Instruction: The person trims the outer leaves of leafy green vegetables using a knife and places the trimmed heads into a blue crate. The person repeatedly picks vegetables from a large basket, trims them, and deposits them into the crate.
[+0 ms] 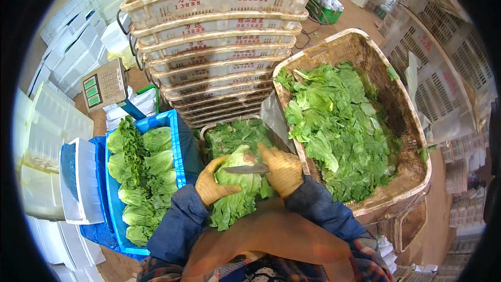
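Observation:
My left hand [214, 183], in a yellow glove, grips a head of leaf lettuce [238, 203] from its left side. The cut stem end of this head faces up and away from me and looks brownish. In my right hand [282, 169], also gloved, is a knife [246, 169]. Its blade points left and lies across the upper part of the lettuce, just below the stem end. The handle is hidden inside the glove. Beyond the hands, a smaller crate [202, 136] holds loose green leaves [238, 135].
At left a blue-lined box [181, 164] holds rows of lettuce heads [156, 164], with a digital scale display [102, 86] behind it. A dirty crate [420, 156] of loose leaves [344, 125] stands at right. Ahead rises a tall stack of nested crates [219, 27]. White foam boxes [78, 58] line the left.

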Demonstrator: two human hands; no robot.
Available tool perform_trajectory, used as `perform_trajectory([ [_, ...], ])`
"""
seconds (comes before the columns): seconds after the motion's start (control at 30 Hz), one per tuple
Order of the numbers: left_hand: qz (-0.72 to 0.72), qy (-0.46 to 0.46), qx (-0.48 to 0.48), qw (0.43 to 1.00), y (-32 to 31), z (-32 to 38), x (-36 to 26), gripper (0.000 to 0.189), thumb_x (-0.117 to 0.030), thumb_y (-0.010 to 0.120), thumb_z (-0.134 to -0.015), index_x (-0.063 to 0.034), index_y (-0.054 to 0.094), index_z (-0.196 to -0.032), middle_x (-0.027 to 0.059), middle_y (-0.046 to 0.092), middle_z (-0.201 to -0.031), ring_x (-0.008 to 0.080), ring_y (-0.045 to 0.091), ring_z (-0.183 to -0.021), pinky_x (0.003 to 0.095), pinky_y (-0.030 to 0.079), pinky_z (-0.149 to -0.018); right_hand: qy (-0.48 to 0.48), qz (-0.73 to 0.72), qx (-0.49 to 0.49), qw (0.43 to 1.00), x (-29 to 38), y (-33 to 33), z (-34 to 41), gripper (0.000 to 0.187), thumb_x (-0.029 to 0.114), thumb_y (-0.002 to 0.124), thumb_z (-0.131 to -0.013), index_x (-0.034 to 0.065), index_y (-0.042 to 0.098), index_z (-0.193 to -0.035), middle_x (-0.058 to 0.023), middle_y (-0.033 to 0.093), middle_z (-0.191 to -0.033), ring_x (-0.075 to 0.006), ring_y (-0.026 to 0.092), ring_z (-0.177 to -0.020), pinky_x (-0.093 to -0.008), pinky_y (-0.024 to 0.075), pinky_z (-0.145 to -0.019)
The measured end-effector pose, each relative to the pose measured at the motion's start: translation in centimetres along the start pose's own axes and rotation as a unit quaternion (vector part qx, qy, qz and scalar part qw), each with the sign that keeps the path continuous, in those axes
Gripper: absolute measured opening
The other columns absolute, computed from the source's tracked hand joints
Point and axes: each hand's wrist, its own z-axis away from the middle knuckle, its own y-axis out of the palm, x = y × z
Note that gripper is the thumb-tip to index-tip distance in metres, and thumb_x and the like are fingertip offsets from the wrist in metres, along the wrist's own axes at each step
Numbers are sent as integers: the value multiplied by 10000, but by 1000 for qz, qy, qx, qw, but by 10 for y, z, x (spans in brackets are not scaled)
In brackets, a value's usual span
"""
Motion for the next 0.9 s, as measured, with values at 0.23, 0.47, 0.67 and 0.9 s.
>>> perform_trajectory([
  [0.23,-125,30,-30,991,-1,-5,-28,1238,-338,1008,-563,-17,332,-1549,236,480,-1495,338,486,-1379,398,400,-1156,288,-262,146,909,-61,9,13,504,291,670,-953,120,565,-1415,-150,730,-1137,-295,706,-964,-412,563,-819],
  [0.47,-219,194,-89,952,-14,-52,-75,1403,-329,1005,-549,-21,139,-1608,261,515,-1438,407,552,-1298,436,477,-1087,2,-567,22,824,-3,-43,-54,717,343,783,-891,-12,502,-1447,-149,571,-1398,-235,562,-1224,-363,426,-1072],
  [0.67,-293,181,-102,933,-30,-48,-86,1352,-320,997,-563,-74,185,-1614,228,569,-1345,380,581,-1240,432,493,-1057,88,-395,-51,913,11,-40,-49,477,236,780,-889,82,665,-1325,-123,695,-1096,-225,650,-995,-324,508,-893],
  [0.9,-77,75,-269,957,-33,-59,-8,1247,-241,992,-611,-59,243,-1591,230,524,-1402,342,567,-1249,402,482,-1067,76,-494,77,863,3,-19,-33,276,198,770,-866,111,760,-1128,-70,753,-995,-149,691,-822,-295,559,-718],
])
